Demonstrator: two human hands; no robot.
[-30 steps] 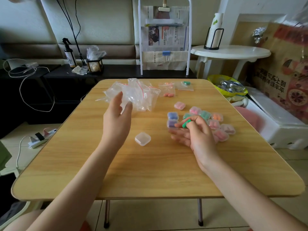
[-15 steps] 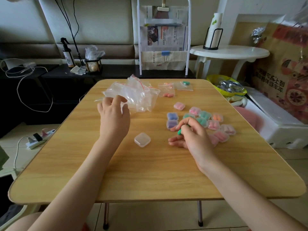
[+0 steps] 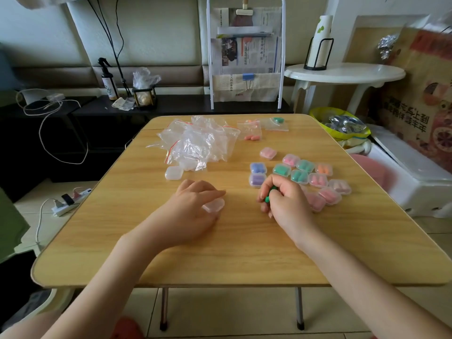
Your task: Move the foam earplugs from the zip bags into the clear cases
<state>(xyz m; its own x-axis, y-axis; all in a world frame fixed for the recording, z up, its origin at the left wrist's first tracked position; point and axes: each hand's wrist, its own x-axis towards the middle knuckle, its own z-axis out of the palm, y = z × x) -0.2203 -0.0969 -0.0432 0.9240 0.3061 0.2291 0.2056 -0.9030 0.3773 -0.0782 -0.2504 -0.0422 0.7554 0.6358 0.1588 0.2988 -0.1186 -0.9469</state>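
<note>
An empty clear case [image 3: 215,206] lies on the wooden table [image 3: 232,253], and my left hand [image 3: 193,206] grips it between fingers and thumb. To its right, my right hand [image 3: 283,201] pinches green foam earplugs [image 3: 267,198] in curled fingers just above the table. A second empty case [image 3: 174,172] lies by a pile of empty zip bags [image 3: 198,140]. Several filled cases [image 3: 302,176] with pink, green, blue, purple and orange plugs cluster on the right. At the back lie a zip bag with orange plugs [image 3: 252,130] and one with green plugs [image 3: 277,121].
Behind the table stand a white magazine rack [image 3: 245,57] and a dark low bench [image 3: 97,106] with a spray bottle. A round white side table [image 3: 342,73] and a yellow bowl [image 3: 340,123] are at the right. A power strip [image 3: 71,200] lies on the floor at the left.
My left hand came down from the zip bag pile and took hold of the clear case. My right hand stayed near the filled cases, still holding the green earplugs.
</note>
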